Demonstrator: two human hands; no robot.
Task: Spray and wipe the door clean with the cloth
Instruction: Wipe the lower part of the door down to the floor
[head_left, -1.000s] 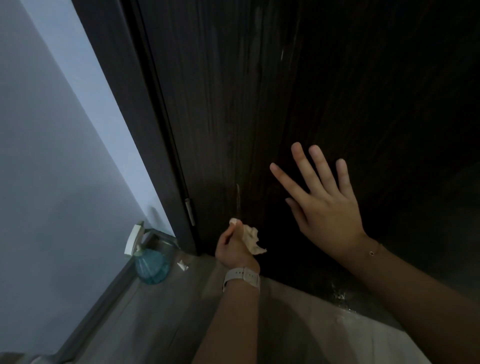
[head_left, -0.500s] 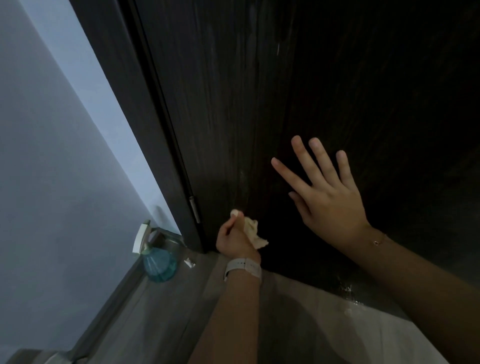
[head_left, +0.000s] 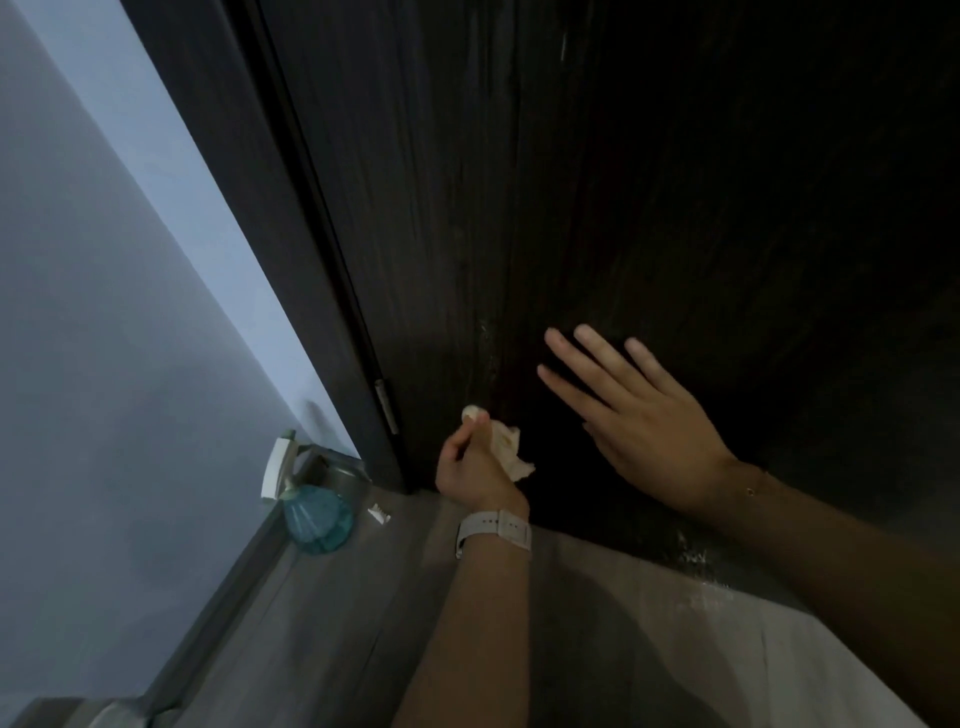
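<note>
**Cloth bunched low against the door, spray bottle parked on the floor**

The left hand (head_left: 475, 467) curls round a small crumpled cloth (head_left: 506, 449), pinching it up against the foot of the dark wood-grain door (head_left: 545, 208), close to the hinge (head_left: 387, 410). The cloth looks soft, light and limp; a full-palm wad would likely spread pressure better than fingertips. The right hand (head_left: 644, 415) lies flat, fingers spread wide, braced on the door just right of the cloth. The teal spray bottle (head_left: 311, 506) stands on the floor to the left, by the wall.

Home interior: dark wooden door (head_left: 571, 208), skirting (head_left: 228, 587).
</note>
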